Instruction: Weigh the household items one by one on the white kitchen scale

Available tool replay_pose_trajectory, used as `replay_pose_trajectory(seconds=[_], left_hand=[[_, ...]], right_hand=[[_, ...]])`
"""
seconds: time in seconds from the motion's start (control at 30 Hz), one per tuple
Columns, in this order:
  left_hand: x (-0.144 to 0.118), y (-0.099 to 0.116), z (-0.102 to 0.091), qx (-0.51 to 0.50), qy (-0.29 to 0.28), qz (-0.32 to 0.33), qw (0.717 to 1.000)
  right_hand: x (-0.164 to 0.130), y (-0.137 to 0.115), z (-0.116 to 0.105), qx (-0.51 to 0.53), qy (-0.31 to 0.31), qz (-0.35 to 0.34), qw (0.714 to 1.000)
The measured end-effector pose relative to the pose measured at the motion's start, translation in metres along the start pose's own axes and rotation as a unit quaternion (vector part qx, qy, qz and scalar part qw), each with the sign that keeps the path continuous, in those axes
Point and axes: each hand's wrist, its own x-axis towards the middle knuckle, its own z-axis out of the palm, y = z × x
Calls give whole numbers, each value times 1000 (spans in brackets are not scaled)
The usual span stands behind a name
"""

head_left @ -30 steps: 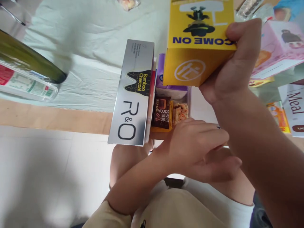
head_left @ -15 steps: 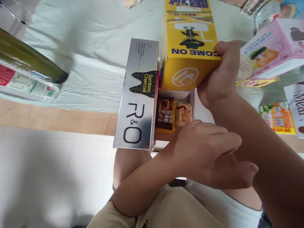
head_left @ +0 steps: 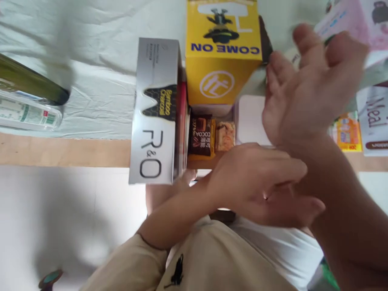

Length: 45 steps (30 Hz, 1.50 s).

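Note:
My right hand (head_left: 315, 87) is raised, blurred, with its fingers apart and nothing held, just right of the yellow COME ON box (head_left: 222, 76). My left hand (head_left: 257, 184) reaches across in front of my right forearm. Its fingers are loosely bent, its thumb stands apart, and no object shows in it. Beyond its knuckles sit a brown cocoa snack packet (head_left: 200, 135), a wrapped cracker (head_left: 226, 136) and a white rounded box (head_left: 253, 119). A silver Bamboo Charcoal toothpaste box (head_left: 156, 113) stands left of the yellow box, jutting toward me.
A dark green bottle (head_left: 33, 79) and a clear labelled package (head_left: 30, 111) lie at the left on the pale cloth (head_left: 100, 97). At the right are a pink box (head_left: 357, 24), an orange packet (head_left: 348, 131) and a Meal pouch (head_left: 374, 121). The wooden table edge (head_left: 60, 149) runs across.
My right hand has let go of the yellow box and moved right and up, fingers spreading. The white rounded box is now more exposed. My view has shifted; my left hand keeps its pose.

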Motion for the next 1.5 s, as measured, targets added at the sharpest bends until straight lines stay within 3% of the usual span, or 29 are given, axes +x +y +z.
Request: replay_pose_trajectory(seconds=[0.13,0.3,0.4,0.5,0.63,0.77,1.03,1.2,1.37,1.5], left_hand=[[-2,10,16,20,-21,-2,1000],[2,29,52,26,-56,19,998],[12,37,78,46,-100,18,994],[26,36,106,71,-123,-18,990],[39,22,143,58,-147,-49,986],[48,3,167,47,-149,-93,983],[91,-27,200,102,-3,-154,983],[117,-53,215,99,6,-152,983],[128,-65,222,91,-17,-130,987],[131,-73,233,75,-42,-121,989]], right_hand=[[-71,-13,-69,74,95,18,993],[-170,0,-132,92,279,26,955],[-199,-1,-165,80,370,76,923],[-209,-7,-196,84,403,64,909],[-206,-4,-237,79,397,46,913],[-192,7,-266,81,383,57,919],[-134,4,-312,59,468,15,882],[-87,2,-331,65,511,9,857],[-43,4,-333,89,434,16,896],[-28,13,-336,96,364,-20,926]])
